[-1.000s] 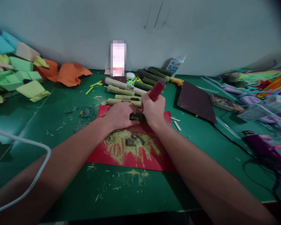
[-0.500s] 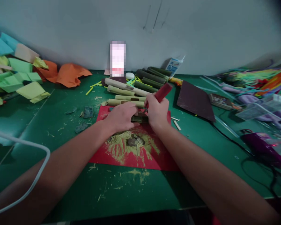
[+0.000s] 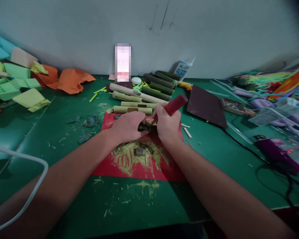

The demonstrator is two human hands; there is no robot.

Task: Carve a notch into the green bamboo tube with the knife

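My left hand (image 3: pixel 128 126) is closed over a short dark green bamboo piece (image 3: pixel 145 127), pressing it down on a red mat (image 3: pixel 164 167). My right hand (image 3: pixel 165 125) is wrapped round the red handle of a knife (image 3: pixel 175 104), whose handle sticks up and to the right; the blade end is against the bamboo piece, between the two hands. Pale shavings (image 3: pixel 136 155) lie heaped on the mat just in front of my wrists.
Pale and dark green bamboo tubes (image 3: pixel 142 94) lie stacked behind the mat. A dark red sheet (image 3: pixel 206 106) lies to the right, with a purple tool (image 3: pixel 279 153), its cable and coloured strips beyond. Folded coloured papers (image 3: pixel 17 84) pile up at far left. A white cable (image 3: pixel 27 196) crosses lower left.
The red knife handle has tilted further to the right and lower. Both hands have stayed on the bamboo piece, shifting slightly toward me.
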